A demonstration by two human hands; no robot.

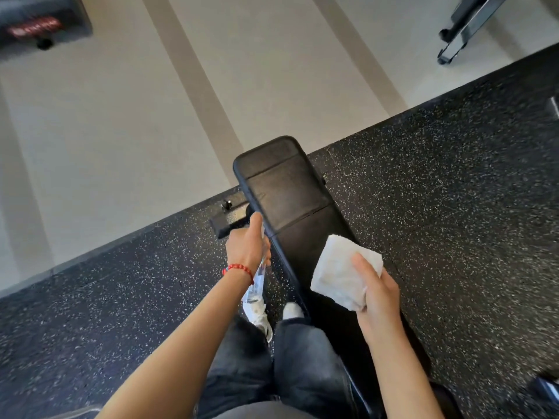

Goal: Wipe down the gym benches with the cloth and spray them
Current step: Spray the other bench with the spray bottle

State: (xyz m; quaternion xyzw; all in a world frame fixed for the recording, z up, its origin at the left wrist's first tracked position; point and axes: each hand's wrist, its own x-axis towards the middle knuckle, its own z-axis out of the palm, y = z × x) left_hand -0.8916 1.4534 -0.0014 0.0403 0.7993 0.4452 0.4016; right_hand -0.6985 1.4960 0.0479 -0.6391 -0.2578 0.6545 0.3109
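The right hand (379, 294) pinches the soft, light cloth (344, 270) by its edge – easy to squash flat on the bench (290, 192) – while the left hand (246, 246) grips the see-through spray bottle (257, 282), likely slippery.

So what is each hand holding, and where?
The right hand pinches the folded white cloth at its near corner. The left hand grips a clear spray bottle near its top.
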